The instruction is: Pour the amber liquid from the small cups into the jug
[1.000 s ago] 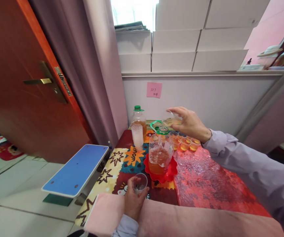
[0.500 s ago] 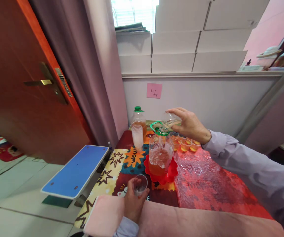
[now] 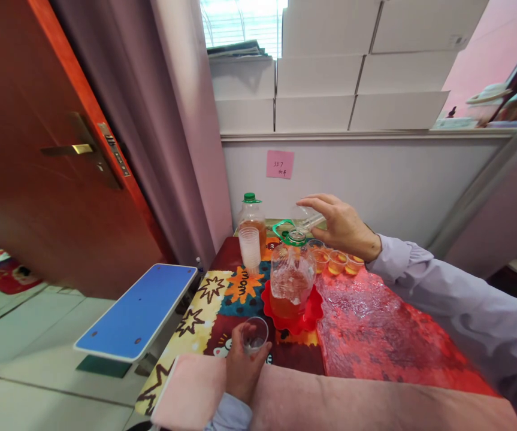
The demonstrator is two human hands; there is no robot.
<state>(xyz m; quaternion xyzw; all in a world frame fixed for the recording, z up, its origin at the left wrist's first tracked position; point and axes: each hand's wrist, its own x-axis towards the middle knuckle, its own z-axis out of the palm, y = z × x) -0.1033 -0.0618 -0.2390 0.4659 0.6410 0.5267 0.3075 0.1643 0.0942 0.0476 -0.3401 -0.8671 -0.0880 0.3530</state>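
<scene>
Right hand (image 3: 341, 224): grasps a small clear cup (image 3: 305, 218), tipped over the open neck of the large jug (image 3: 290, 276), which stands on a red dish (image 3: 305, 314). Left hand (image 3: 242, 368): fingers wrapped round an upright, nearly empty cup (image 3: 254, 335) at the table's (image 3: 370, 335) near edge. Behind the jug: filled cups (image 3: 336, 262), a cup stack (image 3: 250, 248), a green-capped bottle (image 3: 252, 214).

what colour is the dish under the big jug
Red: the scalloped dish under the big jug, clearest in the head view.

Amber liquid in the clear jug (image 3: 291, 276), red saucer (image 3: 311, 312), star-patterned multicoloured tablecloth (image 3: 213, 299), blue board (image 3: 139, 311)
</scene>
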